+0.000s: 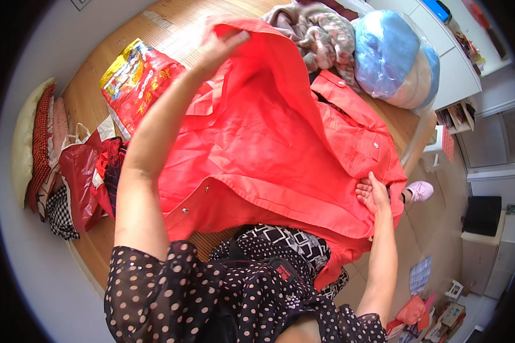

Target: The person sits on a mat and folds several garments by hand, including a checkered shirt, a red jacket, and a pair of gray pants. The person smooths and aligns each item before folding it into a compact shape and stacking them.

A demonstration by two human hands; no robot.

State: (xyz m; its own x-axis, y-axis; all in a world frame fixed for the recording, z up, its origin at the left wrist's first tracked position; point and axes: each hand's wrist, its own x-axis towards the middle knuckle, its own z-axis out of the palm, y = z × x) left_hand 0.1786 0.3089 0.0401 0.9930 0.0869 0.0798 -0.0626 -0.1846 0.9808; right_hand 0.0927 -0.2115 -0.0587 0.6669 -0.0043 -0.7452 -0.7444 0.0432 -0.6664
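A bright red jacket (252, 137) with snap buttons is spread wide before me, its inner side facing up. My left hand (223, 50) has hold of its far edge at the upper left, raising that fabric in a fold. At the right, my right hand (374, 194) is closed on the jacket near a flap pocket with a snap, fingers curled into the cloth. The near front edge, with its snaps, hangs over my lap. Part of the jacket on the right is bunched over itself.
The jacket lies over a wooden surface (120, 54). A red and yellow printed bag (140, 80) lies left, near stacked cushions (34, 137) and a dark red plastic bag (80, 183). Behind are a patterned fleece blanket (326, 40) and a plastic-wrapped blue bundle (389, 57). A pink shoe (420, 191) shows right.
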